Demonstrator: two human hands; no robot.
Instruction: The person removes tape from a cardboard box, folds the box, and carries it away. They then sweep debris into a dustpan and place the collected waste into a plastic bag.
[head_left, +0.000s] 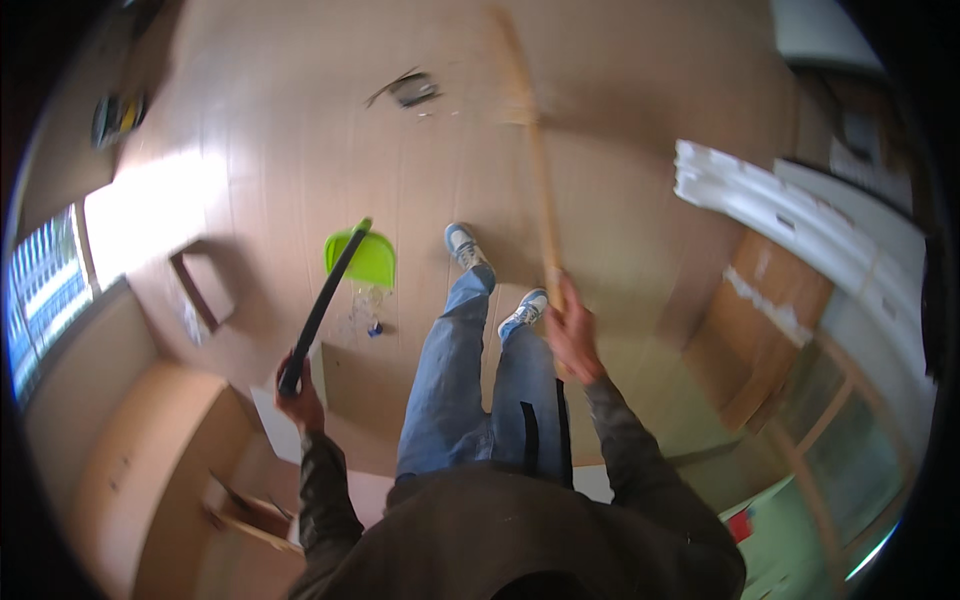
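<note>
My left hand (300, 394) grips the black handle of a long-handled dustpan (379, 259), whose green pan rests on the floor ahead and to the left of my feet. Bits of debris (367, 306) and a small blue piece (375, 329) lie just below the pan. In my right hand (576, 334) is a long wooden stick (546, 202), which looks like a broom handle; it reaches away over the floor, and its far end is blurred. Farther ahead lies a dark, flat scrap with thin strips (412, 89).
White foam or plastic pieces (780, 217) and a cardboard box (750, 330) are at the right. At the left are a small brown frame-like object (196, 289), a window (49, 277) and a wooden cabinet (176, 442). A glazed frame (855, 442) is at the lower right.
</note>
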